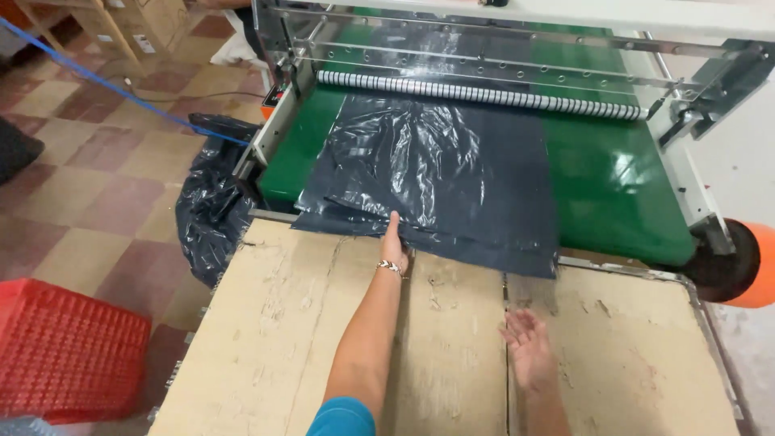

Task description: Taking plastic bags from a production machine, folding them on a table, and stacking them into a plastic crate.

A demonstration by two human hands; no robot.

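Nearest us: a teal sleeve (343,418) at the bottom edge, our left arm running up and away over the cardboard-covered table (266,355).
Left hand (394,239): we reach to the near edge of the dark plastic bags (452,173); the fingertips lie on or under that edge, and we cannot tell whether they pinch it or merely press. A beaded bracelet (389,266) sits on the wrist.
Right hand (525,343): palm up, fingers loosely spread, holding nothing, hovering above the cardboard well short of the bags.
Where the bags are: lying flat in a glossy stack on the green belt (622,186) of the machine, the near edge spilling just over onto the cardboard.
Progress, as we judge it: the stack has come out past the striped roller (484,94) and lies gathered at the belt's end; it is not yet drawn onto the table, and only one hand is on it, so the pulling off and handling look to be left.
Surface: worn, scuffed cardboard sheets with seams between them, laid edge to edge up against the machine.
Machine: white metal frame (694,173), clear guard and rods above, an orange wheel (755,266) at the right corner.
Beside the table: a bulging black plastic sack (211,218) hangs at the machine's left corner; a red plastic crate (69,351) stands on the floor nearer us.
Room: a checkered tile floor (97,186), a blue cord (121,90) slanting across it, cardboard boxes (149,24) at the far left.
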